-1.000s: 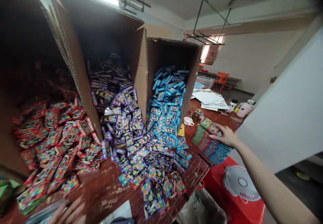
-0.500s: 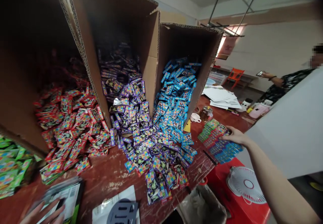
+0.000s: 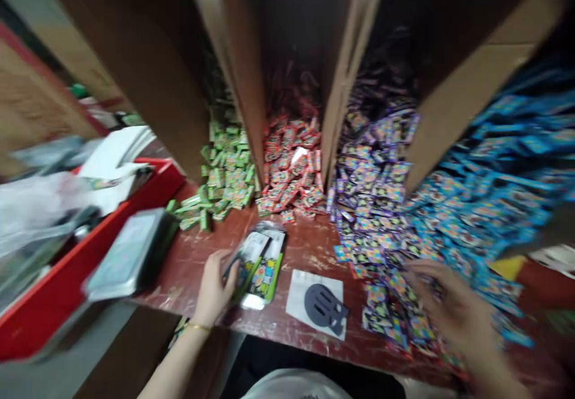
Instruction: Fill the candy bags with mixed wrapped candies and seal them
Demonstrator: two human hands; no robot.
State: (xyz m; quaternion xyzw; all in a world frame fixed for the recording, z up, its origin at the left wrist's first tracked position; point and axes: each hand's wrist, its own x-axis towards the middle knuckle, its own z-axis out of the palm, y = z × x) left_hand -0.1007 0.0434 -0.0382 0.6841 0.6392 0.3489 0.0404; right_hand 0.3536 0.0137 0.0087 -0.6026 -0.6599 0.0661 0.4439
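My left hand (image 3: 219,282), with a thin bracelet at the wrist, is closed on the edge of a clear-and-green package (image 3: 251,255). A second such package (image 3: 269,273) lies beside it. Over the purple packets (image 3: 372,189) at the right, my right hand (image 3: 442,303) is smeared by motion, its fingers bent; whether it holds a packet cannot be made out. Green packets (image 3: 229,174), red packets (image 3: 291,168) and blue packets (image 3: 476,219) spill from upright cardboard boxes. Between my hands a dark round cutout piece (image 3: 321,304) rests on a white sheet (image 3: 296,294).
At the left stands a red tray (image 3: 67,279) with papers and plastic bags. A stack of clear sleeves (image 3: 130,255) is next to it on the red table (image 3: 197,267). Cardboard walls (image 3: 245,69) rise at the back. A yellow piece (image 3: 507,266) lies at the right.
The view has swung left and down. My left hand has closed on a package. My right hand has left the multicoloured sheet of packets at the far right and is over the purple packets.
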